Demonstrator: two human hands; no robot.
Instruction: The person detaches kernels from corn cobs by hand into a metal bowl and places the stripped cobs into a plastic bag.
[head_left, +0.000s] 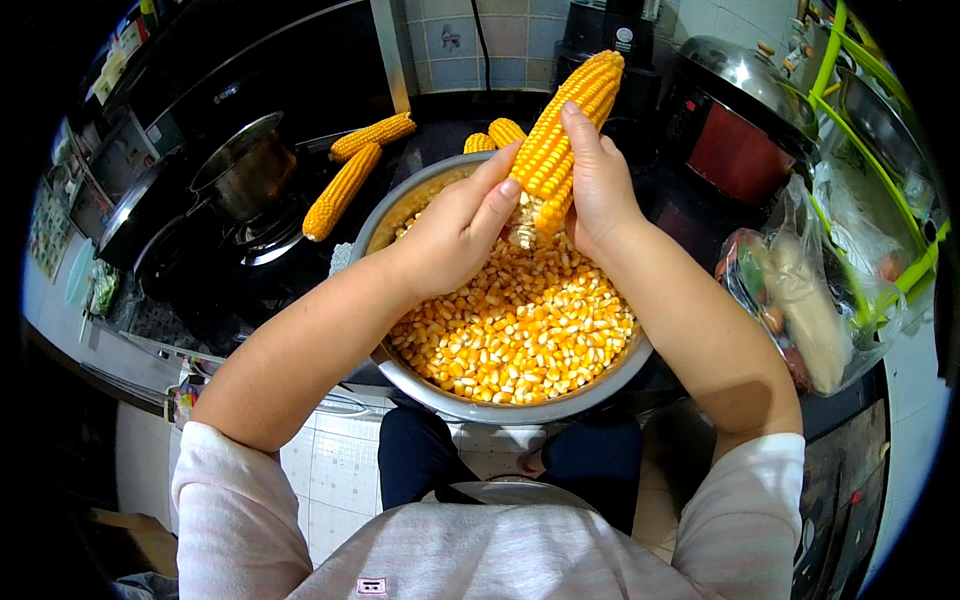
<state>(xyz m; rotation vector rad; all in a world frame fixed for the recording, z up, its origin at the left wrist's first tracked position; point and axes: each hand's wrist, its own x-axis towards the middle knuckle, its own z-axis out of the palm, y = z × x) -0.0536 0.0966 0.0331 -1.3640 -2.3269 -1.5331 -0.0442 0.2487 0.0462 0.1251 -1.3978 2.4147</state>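
Note:
Both of my hands grip one ear of dried yellow corn (574, 120), tilted above a metal basin (517, 414). My left hand (465, 225) holds its lower left side, the thumb near the bottom end. There a patch of pale cob shows, bare of kernels. My right hand (604, 180) wraps the right side, its thumb lying along the kernel rows. Loose yellow corn kernels (517, 330) lie thick in the basin below. The fingers behind the ear are hidden.
Two corn ears (343, 191) lie left by the stove. Two more ears (506, 132) show behind the basin. A saucepan (244, 169) stands on the burner. To the right are a red cooker (739, 150), a bag of food (806, 315) and a green rack (870, 135).

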